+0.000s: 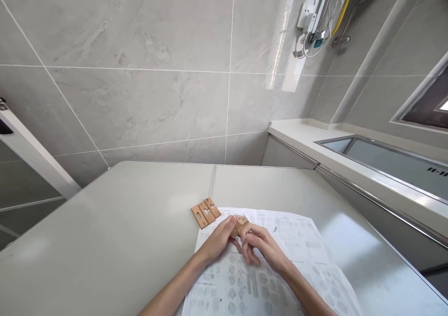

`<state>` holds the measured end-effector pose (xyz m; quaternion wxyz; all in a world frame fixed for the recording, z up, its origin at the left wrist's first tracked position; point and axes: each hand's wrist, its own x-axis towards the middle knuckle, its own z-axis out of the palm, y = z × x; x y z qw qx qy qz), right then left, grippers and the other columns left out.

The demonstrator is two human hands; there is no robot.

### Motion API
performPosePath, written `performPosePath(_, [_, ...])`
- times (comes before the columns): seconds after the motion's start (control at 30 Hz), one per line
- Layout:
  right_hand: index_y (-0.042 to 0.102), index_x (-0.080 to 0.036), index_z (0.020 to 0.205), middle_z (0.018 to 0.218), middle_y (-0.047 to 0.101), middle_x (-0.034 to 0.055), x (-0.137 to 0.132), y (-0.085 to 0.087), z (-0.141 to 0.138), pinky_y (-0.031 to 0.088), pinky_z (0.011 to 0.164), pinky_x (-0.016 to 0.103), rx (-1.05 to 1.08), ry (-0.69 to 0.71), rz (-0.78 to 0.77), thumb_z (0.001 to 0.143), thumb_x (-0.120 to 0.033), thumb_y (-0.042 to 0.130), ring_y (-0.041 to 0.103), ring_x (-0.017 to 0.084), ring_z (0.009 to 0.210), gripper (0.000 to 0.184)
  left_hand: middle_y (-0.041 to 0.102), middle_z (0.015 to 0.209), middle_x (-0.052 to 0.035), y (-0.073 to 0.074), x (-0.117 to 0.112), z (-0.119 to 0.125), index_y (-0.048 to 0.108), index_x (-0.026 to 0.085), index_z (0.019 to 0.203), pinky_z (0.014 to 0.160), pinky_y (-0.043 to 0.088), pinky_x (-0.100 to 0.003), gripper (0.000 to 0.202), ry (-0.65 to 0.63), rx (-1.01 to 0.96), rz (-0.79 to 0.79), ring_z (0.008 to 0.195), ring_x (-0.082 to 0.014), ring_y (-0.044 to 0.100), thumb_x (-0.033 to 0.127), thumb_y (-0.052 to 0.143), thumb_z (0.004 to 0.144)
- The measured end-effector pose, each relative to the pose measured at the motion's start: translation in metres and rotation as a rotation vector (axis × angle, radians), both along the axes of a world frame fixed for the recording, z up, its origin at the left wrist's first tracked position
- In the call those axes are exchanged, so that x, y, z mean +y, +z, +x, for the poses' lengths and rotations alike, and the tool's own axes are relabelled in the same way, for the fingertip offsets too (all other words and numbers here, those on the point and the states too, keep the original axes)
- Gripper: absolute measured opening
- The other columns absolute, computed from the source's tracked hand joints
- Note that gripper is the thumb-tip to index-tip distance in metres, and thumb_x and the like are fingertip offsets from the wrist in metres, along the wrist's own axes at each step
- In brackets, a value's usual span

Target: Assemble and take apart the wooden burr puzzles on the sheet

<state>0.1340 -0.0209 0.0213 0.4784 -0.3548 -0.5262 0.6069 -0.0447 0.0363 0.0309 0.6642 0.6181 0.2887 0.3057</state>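
Observation:
My left hand (221,237) is closed on a small cluster of notched wooden puzzle pieces (242,221), thumb on the near side. My right hand (259,243) meets it from the other side, with its fingers bent against the wood; part of the cluster is hidden by the fingers. Just beyond my left hand, several flat wooden pieces (200,216) with cut-out slots and notches lie side by side, partly over the edge of a printed sheet (297,241). Both hands are above this sheet, which shows rows of small grey diagrams.
The pale table (140,213) has a seam across it and ends at a grey tiled wall (147,106). To the right runs a white counter (294,131) with a glass-topped inset (385,162). Sockets (308,15) and pipes are on the wall at upper right.

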Motion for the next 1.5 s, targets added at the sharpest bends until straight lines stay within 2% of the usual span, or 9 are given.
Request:
performPosePath(0.1, [0.063, -0.023, 0.095, 0.059, 0.068, -0.0020, 0.001, -0.001, -0.002, 0.040, 0.047, 0.026, -0.009, -0.009, 0.018, 0.095, -0.063, 0.067, 0.048, 0.013, 0.042, 0.041, 0.075, 0.117, -0.0099, -0.002, 0.003, -0.002, 0.073, 0.020, 0.115, 0.102, 0.055, -0.043, 0.054, 0.051, -0.049, -0.009, 0.113, -0.0284, 0.069, 0.068, 0.053, 0.104])
performPosePath(0.23, [0.058, -0.025, 0.117, 0.067, 0.064, -0.0055, 0.006, -0.004, -0.001, 0.040, 0.048, 0.024, 0.011, -0.141, 0.014, 0.101, -0.065, 0.060, 0.047, 0.011, 0.043, 0.043, 0.070, 0.137, -0.0117, -0.006, 0.008, -0.008, 0.063, 0.025, 0.139, 0.120, 0.042, -0.048, 0.053, 0.133, -0.122, -0.030, 0.134, -0.0306, 0.061, 0.063, 0.062, 0.102])
performPosePath(0.33, [0.057, -0.025, 0.110, 0.067, 0.062, -0.0060, 0.011, -0.007, 0.000, 0.038, 0.046, 0.022, 0.015, -0.219, -0.018, 0.107, -0.067, 0.049, 0.045, 0.010, 0.043, 0.043, 0.067, 0.144, -0.0131, -0.005, 0.009, -0.012, 0.055, 0.027, 0.147, 0.126, 0.035, -0.049, 0.060, 0.146, -0.173, -0.031, 0.142, -0.0309, 0.056, 0.056, 0.073, 0.098])
performPosePath(0.5, [0.062, -0.019, 0.087, 0.072, 0.063, -0.0010, 0.013, -0.007, 0.001, 0.040, 0.044, 0.022, -0.016, -0.074, -0.075, 0.102, -0.072, 0.055, 0.050, 0.009, 0.045, 0.055, 0.066, 0.145, -0.0141, 0.000, 0.007, -0.012, 0.051, 0.030, 0.152, 0.126, 0.035, -0.051, 0.076, 0.083, -0.239, -0.039, 0.143, -0.0325, 0.056, 0.049, 0.087, 0.088])
performPosePath(0.67, [0.066, -0.018, 0.091, 0.080, 0.062, 0.0010, 0.008, -0.001, 0.002, 0.040, 0.044, 0.022, 0.010, 0.068, -0.121, 0.099, -0.073, 0.060, 0.050, 0.010, 0.051, 0.055, 0.065, 0.146, -0.0157, 0.001, 0.006, -0.014, 0.051, 0.030, 0.154, 0.116, 0.045, -0.050, 0.086, 0.010, -0.267, -0.078, 0.139, -0.0348, 0.059, 0.046, 0.094, 0.081])
performPosePath(0.83, [0.069, -0.017, 0.090, 0.064, 0.054, -0.0031, 0.009, -0.002, 0.007, 0.035, 0.043, 0.021, 0.003, 0.141, -0.149, 0.098, -0.068, 0.066, 0.045, 0.010, 0.049, 0.052, 0.064, 0.147, -0.0177, 0.005, 0.004, -0.016, 0.048, 0.031, 0.157, 0.098, 0.056, -0.044, 0.087, -0.049, -0.266, -0.128, 0.121, -0.0333, 0.071, 0.044, 0.092, 0.084])
performPosePath(1.03, [0.069, -0.016, 0.089, 0.063, 0.056, -0.0028, 0.015, -0.013, 0.011, 0.038, 0.048, 0.023, -0.023, 0.144, -0.128, 0.098, -0.064, 0.069, 0.048, 0.011, 0.050, 0.049, 0.062, 0.151, -0.0172, 0.004, 0.004, -0.015, 0.052, 0.029, 0.153, 0.105, 0.052, -0.044, 0.079, -0.055, -0.278, -0.142, 0.130, -0.0332, 0.066, 0.038, 0.092, 0.085])
performPosePath(1.13, [0.069, -0.017, 0.089, 0.064, 0.056, -0.0029, 0.015, -0.016, 0.011, 0.038, 0.051, 0.025, -0.035, 0.128, -0.101, 0.098, -0.064, 0.070, 0.047, 0.011, 0.051, 0.048, 0.064, 0.147, -0.0160, 0.001, 0.005, -0.014, 0.052, 0.030, 0.152, 0.105, 0.052, -0.045, 0.081, -0.060, -0.289, -0.148, 0.127, -0.0328, 0.067, 0.040, 0.094, 0.083])
performPosePath(1.5, [0.068, -0.018, 0.082, 0.057, 0.052, -0.0047, 0.014, -0.007, 0.013, 0.036, 0.058, 0.029, -0.139, 0.073, -0.030, 0.098, -0.067, 0.067, 0.043, 0.012, 0.052, 0.052, 0.068, 0.140, -0.0160, -0.001, 0.009, -0.011, 0.051, 0.029, 0.149, 0.110, 0.049, -0.049, 0.089, -0.015, -0.260, -0.082, 0.125, -0.0331, 0.068, 0.046, 0.098, 0.075])
